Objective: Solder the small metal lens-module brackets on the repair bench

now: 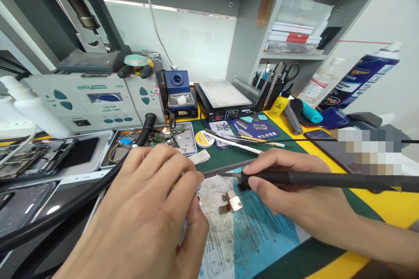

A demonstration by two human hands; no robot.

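Note:
My right hand (pixel 288 178) grips a soldering iron (pixel 310 178) with a black handle, held nearly level. Its thin metal tip points left, close to my left fingers. My left hand (pixel 150 209) is closed, thumb and fingers drawn together; whatever they hold is hidden behind them. Between the hands, a small flex-cable part (pixel 233 202) with a silver plate and brown ribbons lies on a stained white-and-blue sheet (pixel 262 248). Just beyond the tip runs a grey perforated strip (pixel 218 169). A small dark piece under my right fingertips is partly covered.
Behind stand a soldering station (pixel 180 100) reading 355, a flat heating plate (pixel 225 93) and a hot-air station (pixel 104 100). A tray (pixel 193 141) of circuit boards sits beyond my left hand. A thick black hose (pixel 98 192) crosses the left side. A yellow bottle (pixel 279 103) stands rear right.

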